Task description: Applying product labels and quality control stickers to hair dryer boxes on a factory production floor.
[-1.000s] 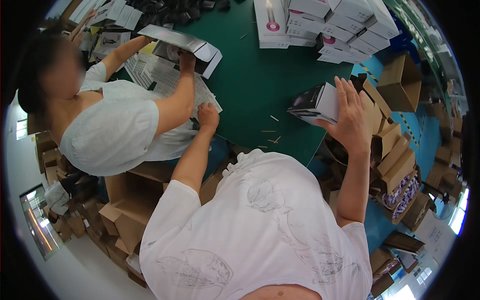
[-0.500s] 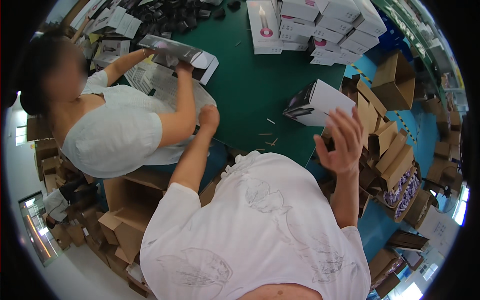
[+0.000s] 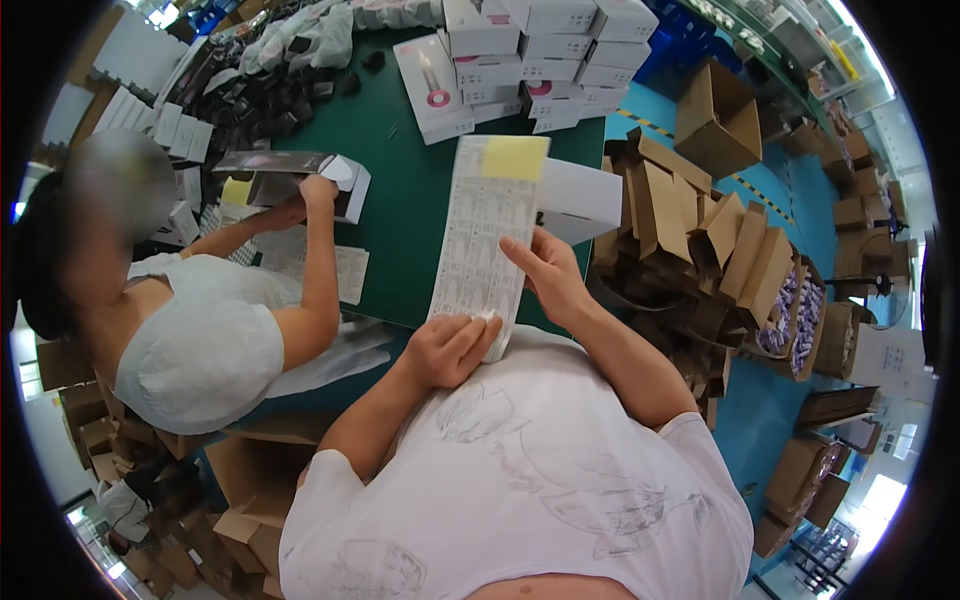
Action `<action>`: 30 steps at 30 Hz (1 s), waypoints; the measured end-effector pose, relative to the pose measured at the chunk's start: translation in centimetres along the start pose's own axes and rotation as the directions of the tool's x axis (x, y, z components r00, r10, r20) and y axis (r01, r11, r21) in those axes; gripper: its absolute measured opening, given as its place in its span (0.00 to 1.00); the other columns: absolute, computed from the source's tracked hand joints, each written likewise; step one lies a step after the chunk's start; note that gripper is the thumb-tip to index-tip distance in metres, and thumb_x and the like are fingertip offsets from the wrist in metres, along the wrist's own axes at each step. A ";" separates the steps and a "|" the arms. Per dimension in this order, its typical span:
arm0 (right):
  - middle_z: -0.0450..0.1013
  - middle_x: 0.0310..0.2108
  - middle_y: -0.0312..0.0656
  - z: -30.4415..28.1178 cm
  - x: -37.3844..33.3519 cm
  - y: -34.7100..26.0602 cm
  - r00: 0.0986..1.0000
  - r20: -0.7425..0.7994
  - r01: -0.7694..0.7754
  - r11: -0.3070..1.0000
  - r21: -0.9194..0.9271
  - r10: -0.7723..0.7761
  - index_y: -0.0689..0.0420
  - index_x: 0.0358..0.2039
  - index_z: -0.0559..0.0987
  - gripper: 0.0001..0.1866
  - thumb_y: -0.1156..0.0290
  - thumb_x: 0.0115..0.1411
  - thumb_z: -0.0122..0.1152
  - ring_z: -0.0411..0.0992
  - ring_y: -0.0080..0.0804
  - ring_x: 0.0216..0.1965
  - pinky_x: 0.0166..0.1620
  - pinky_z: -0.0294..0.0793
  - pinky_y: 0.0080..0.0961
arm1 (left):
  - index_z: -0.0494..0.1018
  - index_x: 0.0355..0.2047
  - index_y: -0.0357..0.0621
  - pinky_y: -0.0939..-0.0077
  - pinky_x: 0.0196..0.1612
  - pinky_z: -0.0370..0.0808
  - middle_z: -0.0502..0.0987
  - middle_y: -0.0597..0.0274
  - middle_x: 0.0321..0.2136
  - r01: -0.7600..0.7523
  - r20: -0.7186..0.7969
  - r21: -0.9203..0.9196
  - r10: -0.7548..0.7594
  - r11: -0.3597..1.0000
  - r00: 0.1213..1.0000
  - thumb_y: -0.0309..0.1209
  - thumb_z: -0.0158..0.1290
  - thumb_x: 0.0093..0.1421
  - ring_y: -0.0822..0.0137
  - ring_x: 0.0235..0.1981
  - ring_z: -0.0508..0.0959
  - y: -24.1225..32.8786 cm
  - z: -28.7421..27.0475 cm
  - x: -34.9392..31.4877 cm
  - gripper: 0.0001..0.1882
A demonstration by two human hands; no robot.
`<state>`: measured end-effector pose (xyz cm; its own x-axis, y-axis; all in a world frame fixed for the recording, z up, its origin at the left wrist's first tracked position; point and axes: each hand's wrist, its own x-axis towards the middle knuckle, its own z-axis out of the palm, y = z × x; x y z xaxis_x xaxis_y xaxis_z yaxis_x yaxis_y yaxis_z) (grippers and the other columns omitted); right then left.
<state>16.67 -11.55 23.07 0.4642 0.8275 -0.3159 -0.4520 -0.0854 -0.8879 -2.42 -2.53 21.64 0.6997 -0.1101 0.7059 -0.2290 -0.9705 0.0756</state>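
A long white sheet of printed labels (image 3: 470,250), with a bare yellow strip at its far end, is held up in front of my body. My left hand (image 3: 452,350) is closed on its near end, thumb and fingers pinching the paper. At the sheet's right edge, my right hand (image 3: 552,275) grips it between thumb and fingers. Partly hidden behind the sheet, a white carton (image 3: 590,205) lies on the green table (image 3: 395,200).
Small white boxes (image 3: 550,45) are stacked at the back. On the left, a co-worker (image 3: 210,340) handles an open box (image 3: 350,190); another label sheet (image 3: 350,275) lies nearby. Dark plastic parts (image 3: 270,105) are heaped at the far left. Cardboard cartons (image 3: 690,220) crowd the right side.
My left hand has brought the label sheet from beside the co-worker to in front of me. My right hand, open near the white carton before, has come left and closed on the sheet's edge.
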 end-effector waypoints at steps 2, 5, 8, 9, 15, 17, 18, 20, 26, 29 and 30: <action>0.78 0.42 0.43 0.4 0.0 -1.7 0.996 -0.044 0.077 0.994 -0.078 -0.081 0.66 0.50 0.76 0.19 0.64 0.66 0.62 0.76 0.22 0.40 0.41 0.77 0.21 | 0.81 0.40 0.35 0.74 0.32 0.76 0.75 0.60 0.34 0.015 0.054 -0.018 -0.014 1.000 0.998 0.23 0.56 0.45 0.65 0.32 0.77 -0.3 -1.0 0.8 0.19; 0.80 0.38 0.39 0.9 -0.1 -3.1 0.964 -0.140 0.203 0.965 -0.169 -0.227 0.66 0.42 0.81 0.10 0.72 0.65 0.63 0.76 0.20 0.37 0.43 0.76 0.19 | 0.80 0.42 0.36 0.69 0.39 0.76 0.76 0.57 0.39 0.084 0.256 -0.148 -0.044 0.985 0.966 0.27 0.60 0.50 0.60 0.39 0.77 -1.2 -3.0 1.9 0.17; 0.79 0.40 0.38 0.4 -1.3 -3.5 0.891 -0.055 0.448 0.892 -0.058 -0.451 0.67 0.46 0.79 0.10 0.76 0.68 0.58 0.75 0.19 0.40 0.42 0.76 0.19 | 0.76 0.48 0.35 0.61 0.49 0.73 0.76 0.51 0.45 0.271 0.007 -0.328 -0.285 0.905 0.959 0.43 0.67 0.49 0.52 0.45 0.76 -2.3 -4.7 3.6 0.31; 0.79 0.40 0.38 0.1 -1.8 -3.5 0.887 -0.032 0.458 0.887 -0.053 -0.460 0.67 0.46 0.79 0.10 0.76 0.68 0.58 0.75 0.19 0.40 0.42 0.76 0.19 | 0.73 0.51 0.34 0.61 0.50 0.73 0.76 0.50 0.47 0.338 -0.119 -0.316 -0.391 0.886 0.913 0.44 0.66 0.52 0.53 0.47 0.76 -2.9 -4.7 4.4 0.32; 0.79 0.43 0.40 -1.0 -3.8 -3.2 0.858 0.151 0.506 0.858 -0.085 -0.491 0.66 0.48 0.80 0.11 0.79 0.67 0.57 0.76 0.21 0.42 0.46 0.76 0.22 | 0.68 0.58 0.30 0.74 0.50 0.75 0.79 0.53 0.47 0.531 0.123 -0.806 -0.803 0.261 0.583 0.30 0.62 0.62 0.67 0.49 0.78 -6.0 -4.4 9.4 0.28; 0.79 0.44 0.40 -1.0 -4.1 -3.4 0.860 0.185 0.501 0.855 -0.135 -0.475 0.66 0.48 0.79 0.11 0.79 0.67 0.58 0.75 0.21 0.43 0.47 0.76 0.22 | 0.71 0.54 0.30 0.77 0.46 0.76 0.81 0.56 0.44 0.512 0.249 -0.853 -0.782 0.103 0.572 0.29 0.61 0.62 0.70 0.44 0.79 -5.8 -4.4 10.8 0.23; 0.79 0.44 0.40 -0.9 -4.3 -3.7 0.858 0.213 0.502 0.852 -0.148 -0.468 0.67 0.48 0.79 0.11 0.79 0.66 0.58 0.75 0.21 0.44 0.47 0.76 0.22 | 0.75 0.50 0.30 0.80 0.43 0.76 0.82 0.59 0.41 0.488 0.373 -0.871 -0.724 -0.058 0.580 0.28 0.61 0.62 0.73 0.40 0.80 -5.5 -4.4 11.4 0.18; 0.79 0.43 0.42 -0.7 -4.7 -4.7 0.868 0.156 0.496 0.808 -0.318 -0.472 0.66 0.47 0.79 0.11 0.79 0.65 0.60 0.76 0.24 0.41 0.45 0.76 0.22 | 0.79 0.43 0.32 0.83 0.38 0.76 0.83 0.62 0.36 0.525 0.333 -0.851 -0.746 0.025 0.576 0.27 0.60 0.64 0.78 0.34 0.79 -4.9 -4.1 12.5 0.11; 0.75 0.33 0.43 -0.5 -7.2 -10.2 0.176 0.124 0.620 0.013 -0.784 -0.977 0.61 0.38 0.82 0.14 0.82 0.50 0.72 0.74 0.32 0.29 0.32 0.74 0.22 | 0.78 0.44 0.32 0.83 0.37 0.76 0.82 0.62 0.36 0.489 0.244 -0.863 -0.745 0.125 0.621 0.24 0.59 0.63 0.78 0.34 0.79 -3.4 -4.4 13.7 0.10; 0.75 0.29 0.41 1.1 -7.1 -11.6 0.216 0.216 0.644 -0.027 -0.764 -0.952 0.60 0.35 0.83 0.13 0.83 0.47 0.73 0.73 0.31 0.28 0.28 0.72 0.23 | 0.77 0.45 0.31 0.84 0.37 0.76 0.82 0.63 0.36 0.510 0.219 -0.830 -0.711 0.224 0.668 0.22 0.59 0.63 0.79 0.34 0.79 -2.2 -4.0 14.0 0.11; 0.75 0.30 0.40 1.7 -6.9 -11.8 0.230 0.203 0.641 -0.009 -0.767 -0.952 0.59 0.36 0.84 0.14 0.80 0.48 0.74 0.73 0.31 0.28 0.27 0.72 0.23 | 0.77 0.46 0.31 0.84 0.37 0.76 0.82 0.63 0.35 0.472 0.167 -0.839 -0.696 0.271 0.698 0.22 0.58 0.63 0.79 0.34 0.79 -1.9 -3.9 14.1 0.11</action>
<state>17.47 -15.31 36.28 0.3825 0.3842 0.8403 0.8860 0.1057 -0.4516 5.30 -1.42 34.20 0.7611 0.5630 0.3221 -0.2998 -0.1350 0.9444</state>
